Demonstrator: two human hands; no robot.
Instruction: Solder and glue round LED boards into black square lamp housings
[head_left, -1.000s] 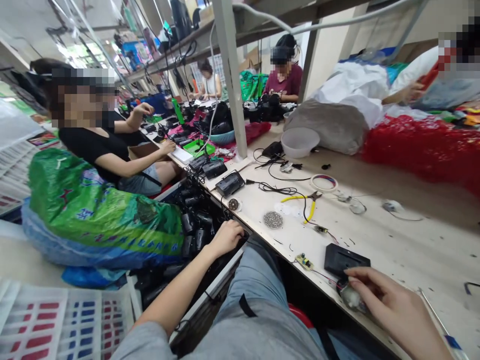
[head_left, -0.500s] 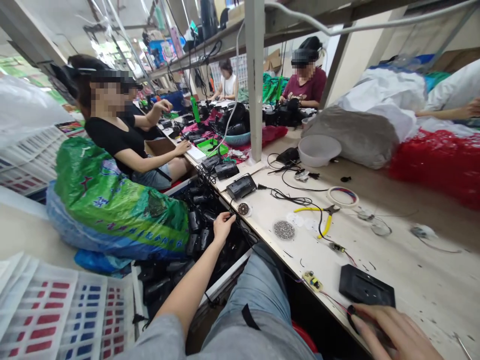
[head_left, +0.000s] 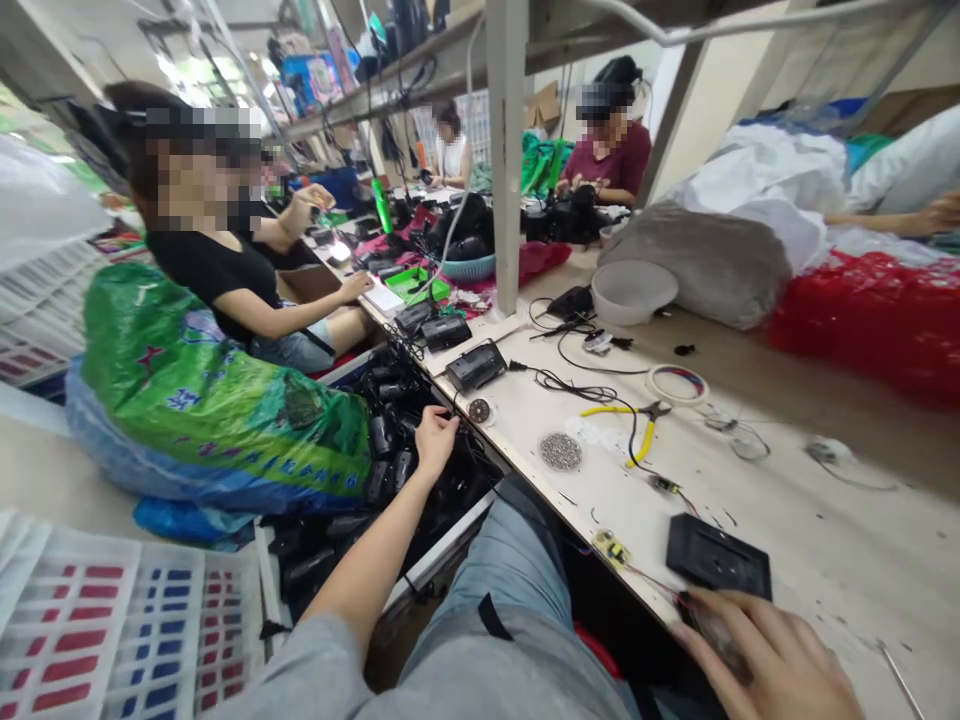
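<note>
At the bench's front edge, beside a small round metal part (head_left: 478,411), my left hand (head_left: 436,440) has its fingers pinched on a thin black cable. My right hand (head_left: 772,655), at the lower right, is wrapped round a dark part, partly hidden by the fingers, with thin wires running to a small circuit board (head_left: 613,548). A black rectangular housing (head_left: 718,556) lies just beyond that hand. Yellow-handled pliers (head_left: 646,432) lie open on the bench near a round dish of small metal pieces (head_left: 561,452). A black device (head_left: 477,366) sits near the left hand.
Black housings (head_left: 381,435) fill a bin below the bench edge. A green sack (head_left: 225,390) and white crates (head_left: 90,620) stand at the left. A person (head_left: 217,270) sits at the left; a metal post (head_left: 508,150) rises from the bench behind a white bowl (head_left: 634,291).
The view has shifted slightly. My right hand has closed further over the dark part. My left hand stays by the bench edge. The person at the left has lowered the raised hand a little.
</note>
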